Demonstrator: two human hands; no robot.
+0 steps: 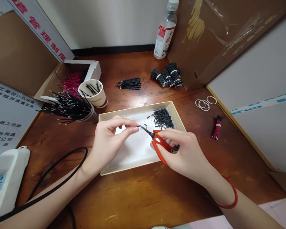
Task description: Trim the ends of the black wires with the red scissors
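My left hand (107,136) pinches a small, thin black piece (138,126) between thumb and forefinger; most of it is hidden by the fingertips. My right hand (187,152) grips orange-handled scissors (153,135), whose narrow blade tips meet the black piece at the left fingertips. Both hands are over a shallow cream tray (133,110) with a white floor. Inside, a heap of short black offcuts (163,118) lies at the far right, with a few loose bits nearer the blades. Dark bits (175,148) show beside the right palm; whether they are held or lying there I cannot tell.
Black wires fill a cup (69,106) at left, beside a paper cup (94,93) and a box of magenta wires (72,81). Behind the tray are loose wires (128,83), banded bundles (168,74) and a bottle (165,35). Rubber bands (202,105) lie right. A black cable (54,187) crosses my left forearm.
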